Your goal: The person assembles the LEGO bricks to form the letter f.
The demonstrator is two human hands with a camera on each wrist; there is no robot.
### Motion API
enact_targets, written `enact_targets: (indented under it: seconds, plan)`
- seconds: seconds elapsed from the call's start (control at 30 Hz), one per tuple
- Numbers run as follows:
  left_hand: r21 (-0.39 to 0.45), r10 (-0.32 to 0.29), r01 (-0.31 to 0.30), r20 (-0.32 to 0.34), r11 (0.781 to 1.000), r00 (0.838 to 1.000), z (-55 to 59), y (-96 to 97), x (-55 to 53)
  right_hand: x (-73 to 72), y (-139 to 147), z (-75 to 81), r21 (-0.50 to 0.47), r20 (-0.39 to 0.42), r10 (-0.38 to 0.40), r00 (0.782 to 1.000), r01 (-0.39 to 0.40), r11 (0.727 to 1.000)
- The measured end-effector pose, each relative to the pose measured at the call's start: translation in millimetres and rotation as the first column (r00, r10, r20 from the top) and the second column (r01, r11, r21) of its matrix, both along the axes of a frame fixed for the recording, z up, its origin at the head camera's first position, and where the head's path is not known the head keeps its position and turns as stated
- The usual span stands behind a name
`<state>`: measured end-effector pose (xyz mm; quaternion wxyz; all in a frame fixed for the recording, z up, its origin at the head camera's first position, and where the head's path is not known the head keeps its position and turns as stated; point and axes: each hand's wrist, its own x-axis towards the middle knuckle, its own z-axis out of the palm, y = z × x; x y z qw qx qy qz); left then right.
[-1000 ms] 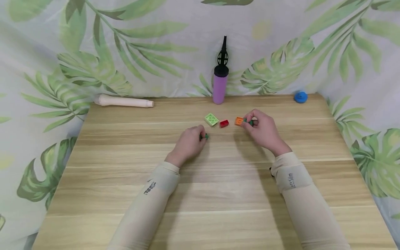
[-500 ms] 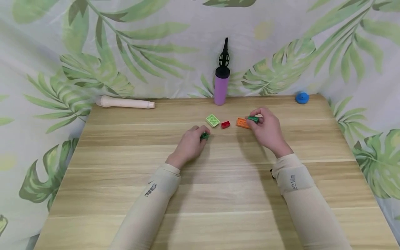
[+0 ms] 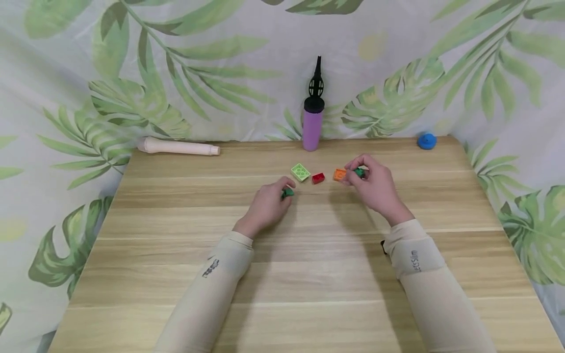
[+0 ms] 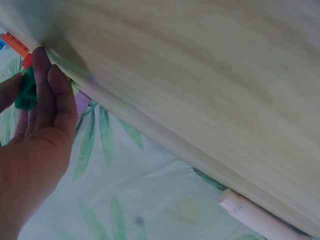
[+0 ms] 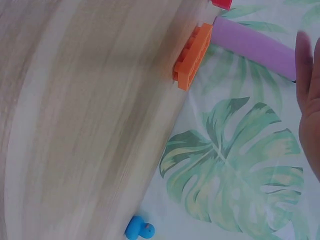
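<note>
In the head view, my left hand (image 3: 266, 205) pinches a small green toy brick (image 3: 287, 192) between thumb and fingers; this green brick (image 4: 26, 91) also shows in the left wrist view. My right hand (image 3: 376, 190) holds a second green brick (image 3: 360, 172), partly covered by the fingers. Just left of those fingers lies an orange brick (image 3: 339, 175), its right end hidden behind them. Between the hands are a red brick (image 3: 318, 178) and a lime green brick (image 3: 300, 172) with its hollow side up. The right wrist view shows the orange brick (image 5: 192, 57) whole.
At the table's back edge stands a purple balloon pump (image 3: 312, 130) with a black top. A pale pink rod (image 3: 181, 146) with a thicker end lies back left. A blue toy duck (image 3: 426, 141) sits back right. Leaf-patterned cloth (image 3: 220, 83) hangs behind the wooden table (image 3: 309, 294).
Both green bricks have turned a little in the fingers. My right hand has shifted slightly, covering more of the orange brick than half a second ago. The loose bricks stay in place.
</note>
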<state>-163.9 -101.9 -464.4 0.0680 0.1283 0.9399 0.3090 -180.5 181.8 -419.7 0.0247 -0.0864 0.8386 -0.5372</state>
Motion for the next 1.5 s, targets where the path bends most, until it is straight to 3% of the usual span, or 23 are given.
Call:
enact_targets:
  seconds: [0.17, 0.43, 0.63, 0.77, 0.93, 1.17, 1.33, 1.5]
  plan:
    - [0.054, 0.021, -0.023, 0.034, 0.998, 0.999, 0.9, -1.6, -1.9, -1.6, -1, 6.5, 0.031, 0.009, -0.026, 1.000, 0.026, 0.999]
    - [0.031, 0.010, -0.013, 0.100, 0.999, 0.995, 3.6, -5.7, -0.6, -1.6, -2, 10.0, -0.144, 0.166, 0.102, 0.981, -0.078, 0.987]
    - [0.101, 0.016, -0.033, 0.162, 0.994, 0.987, 2.1, -5.6, -0.8, 0.3, 1, 11.5, -0.222, 0.216, 0.157, 0.964, -0.108, 0.969]
    - [0.138, -0.014, -0.014, 0.206, 0.990, 0.979, 1.0, -5.6, -0.2, 1.6, 3, 13.2, -0.238, 0.215, 0.160, 0.963, -0.107, 0.965]
    - [0.137, -0.045, 0.018, 0.198, 0.990, 0.979, 2.3, -7.0, 0.3, 2.2, 0, 15.8, -0.246, 0.194, 0.139, 0.971, -0.089, 0.965]
    - [0.169, -0.028, 0.002, 0.152, 0.986, 0.988, 0.5, -10.5, 0.0, 0.5, -7, 16.9, -0.298, 0.145, 0.086, 0.986, -0.039, 0.954]
    - [0.091, -0.027, 0.019, 0.091, 0.996, 0.995, -0.7, -9.8, -0.2, -0.3, -12, 17.3, -0.248, 0.127, 0.028, 0.992, 0.004, 0.969]
    - [0.103, -0.033, 0.019, 0.131, 0.994, 0.991, -1.8, -4.7, -2.0, -5.7, -21, 15.3, -0.212, 0.178, 0.042, 0.983, -0.003, 0.977]
